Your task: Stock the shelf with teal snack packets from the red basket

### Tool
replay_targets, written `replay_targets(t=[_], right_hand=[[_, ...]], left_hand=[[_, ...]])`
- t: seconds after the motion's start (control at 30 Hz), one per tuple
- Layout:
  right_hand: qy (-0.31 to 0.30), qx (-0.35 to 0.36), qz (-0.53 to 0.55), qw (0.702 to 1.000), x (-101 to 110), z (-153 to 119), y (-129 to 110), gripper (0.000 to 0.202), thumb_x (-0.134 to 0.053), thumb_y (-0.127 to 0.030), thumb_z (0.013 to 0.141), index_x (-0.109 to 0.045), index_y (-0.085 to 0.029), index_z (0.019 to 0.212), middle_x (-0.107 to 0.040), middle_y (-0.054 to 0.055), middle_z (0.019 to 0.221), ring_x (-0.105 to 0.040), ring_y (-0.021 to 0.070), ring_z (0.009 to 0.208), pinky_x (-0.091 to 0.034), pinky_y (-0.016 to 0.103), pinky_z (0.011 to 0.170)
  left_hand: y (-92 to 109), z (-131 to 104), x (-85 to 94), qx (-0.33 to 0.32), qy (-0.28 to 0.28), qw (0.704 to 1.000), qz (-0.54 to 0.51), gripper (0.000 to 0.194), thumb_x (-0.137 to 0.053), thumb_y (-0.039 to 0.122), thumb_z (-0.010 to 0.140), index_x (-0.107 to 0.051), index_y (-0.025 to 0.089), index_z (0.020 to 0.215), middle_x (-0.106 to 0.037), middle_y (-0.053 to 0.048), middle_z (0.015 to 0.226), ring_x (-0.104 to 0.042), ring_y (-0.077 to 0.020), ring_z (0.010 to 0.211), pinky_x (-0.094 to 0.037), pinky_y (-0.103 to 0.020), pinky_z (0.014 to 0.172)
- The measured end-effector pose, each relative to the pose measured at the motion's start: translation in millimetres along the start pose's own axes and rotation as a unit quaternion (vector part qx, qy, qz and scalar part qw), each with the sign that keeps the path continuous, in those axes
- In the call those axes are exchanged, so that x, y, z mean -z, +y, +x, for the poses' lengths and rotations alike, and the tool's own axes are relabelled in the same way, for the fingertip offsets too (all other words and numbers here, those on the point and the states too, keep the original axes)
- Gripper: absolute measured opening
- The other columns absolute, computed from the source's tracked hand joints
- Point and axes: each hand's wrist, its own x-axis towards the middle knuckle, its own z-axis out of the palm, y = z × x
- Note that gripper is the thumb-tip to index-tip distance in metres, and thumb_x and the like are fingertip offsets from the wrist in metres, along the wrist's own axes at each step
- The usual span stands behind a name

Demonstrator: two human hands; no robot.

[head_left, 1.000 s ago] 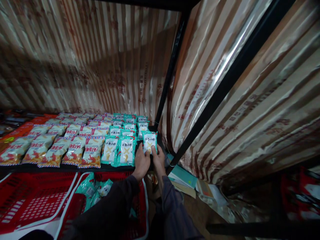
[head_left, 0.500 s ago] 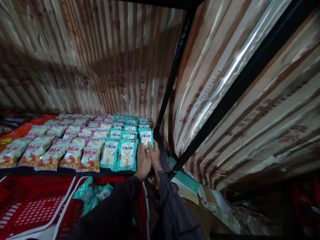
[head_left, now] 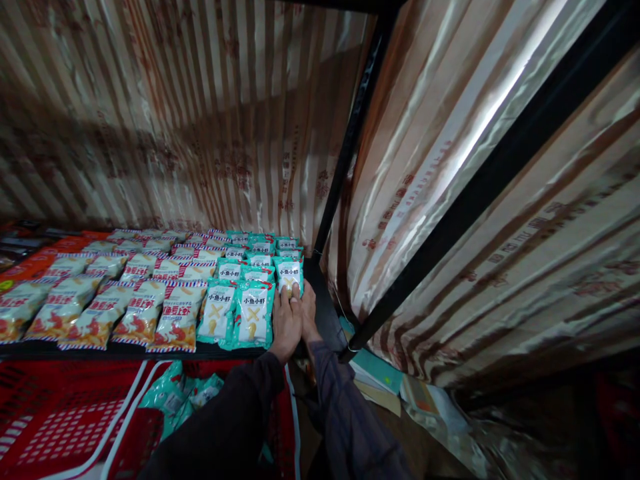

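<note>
A teal and white snack packet [head_left: 289, 272] stands at the front of the right-hand column on the shelf. Both hands are at its lower part: my left hand [head_left: 287, 325] from the left, my right hand [head_left: 309, 312] close against it on the right. Their fingers press together around the packet's bottom edge, which they partly hide. Just left of my left hand, two more teal packets [head_left: 254, 313] lean at the shelf front. Further teal packets stand in rows behind.
Orange and white snack bags [head_left: 177, 313] fill the shelf to the left. Below, a red basket [head_left: 65, 413] with white handles sits beside teal packets [head_left: 167, 397]. A black post [head_left: 425, 267] slants up on the right, before striped curtains [head_left: 200, 120].
The view has shifted slightly, with the shelf front a little lower. Both hands remain at the same packet, their fingers slightly moved.
</note>
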Motion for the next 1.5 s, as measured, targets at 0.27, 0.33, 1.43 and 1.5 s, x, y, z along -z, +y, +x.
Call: replay_targets(t=[0.27, 0.33, 1.43, 1.5], right_hand=[[-0.035, -0.027, 0.005, 0.999, 4.0, 0.5, -8.5, 0.064, -0.042, -0.058, 0.083, -0.043, -0.018, 0.134, -0.057, 0.013, 0.126, -0.052, 0.0266, 0.116, -0.036, 0.039, 0.099], [-0.024, -0.027, -0.002, 0.999, 4.1, 1.0, -9.8, 0.066, -0.043, -0.058, 0.083, -0.042, -0.016, 0.134, -0.056, 0.015, 0.128, -0.051, 0.0281, 0.118, -0.036, 0.041, 0.099], [-0.033, -0.006, -0.029, 0.999, 20.1, -14.0, -13.5, 0.064, -0.041, -0.052, 0.084, -0.044, -0.010, 0.132, -0.051, 0.018, 0.134, -0.047, 0.0264, 0.124, -0.036, 0.041, 0.103], [-0.013, 0.010, -0.023, 1.000, 21.1, -22.0, -15.3, 0.061, -0.040, -0.050, 0.085, -0.046, -0.009, 0.130, -0.052, 0.018, 0.132, -0.047, 0.0264, 0.123, -0.036, 0.041, 0.103]], left_hand=[[3.1, -2.8, 5.7, -0.030, -0.016, 0.999, 0.001, 0.052, -0.026, 0.029, 0.091, -0.040, 0.015, 0.139, -0.036, -0.009, 0.148, -0.020, -0.0218, 0.140, -0.016, -0.037, 0.116], [1.9, -2.9, 5.1, -0.020, -0.016, 1.000, 0.002, 0.054, -0.026, 0.031, 0.092, -0.037, 0.011, 0.140, -0.033, -0.012, 0.149, -0.020, -0.0223, 0.141, -0.015, -0.036, 0.116], [-3.8, -20.2, -1.9, -0.053, 0.015, 0.998, 0.000, 0.052, -0.028, 0.031, 0.091, -0.041, 0.007, 0.135, -0.025, -0.019, 0.151, -0.015, -0.0248, 0.142, -0.016, -0.043, 0.116], [-2.5, -26.4, 1.4, -0.057, 0.017, 0.998, -0.014, 0.051, -0.029, 0.031, 0.091, -0.044, 0.008, 0.134, -0.028, -0.018, 0.150, -0.018, -0.0247, 0.141, -0.017, -0.043, 0.116]])
